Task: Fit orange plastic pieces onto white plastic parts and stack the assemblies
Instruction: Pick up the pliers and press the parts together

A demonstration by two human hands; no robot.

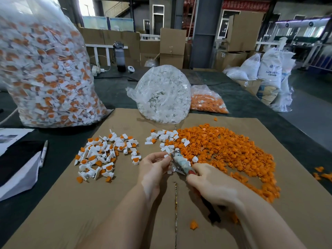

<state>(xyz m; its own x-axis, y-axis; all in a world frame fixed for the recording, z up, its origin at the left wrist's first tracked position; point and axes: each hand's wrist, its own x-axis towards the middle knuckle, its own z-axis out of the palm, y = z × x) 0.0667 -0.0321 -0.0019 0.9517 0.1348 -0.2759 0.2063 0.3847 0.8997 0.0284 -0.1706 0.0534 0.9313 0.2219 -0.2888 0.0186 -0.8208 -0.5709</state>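
Orange pieces (224, 150) lie heaped on the cardboard (107, 203) to our right, loose white parts (162, 136) at the heap's left edge. Our left hand (153, 168) pinches 1 white part at its fingertips; our right hand (213, 186) grips a wrapped tool (180, 161) by its handle. We judge these pieces light, rigid and slick, best pinched by their flat edges.

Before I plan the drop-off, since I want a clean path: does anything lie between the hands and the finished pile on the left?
Nothing visible does. Bare cardboard lies between the left hand and the pile of assemblies. The right hand grips a tool beside the loose orange pieces.
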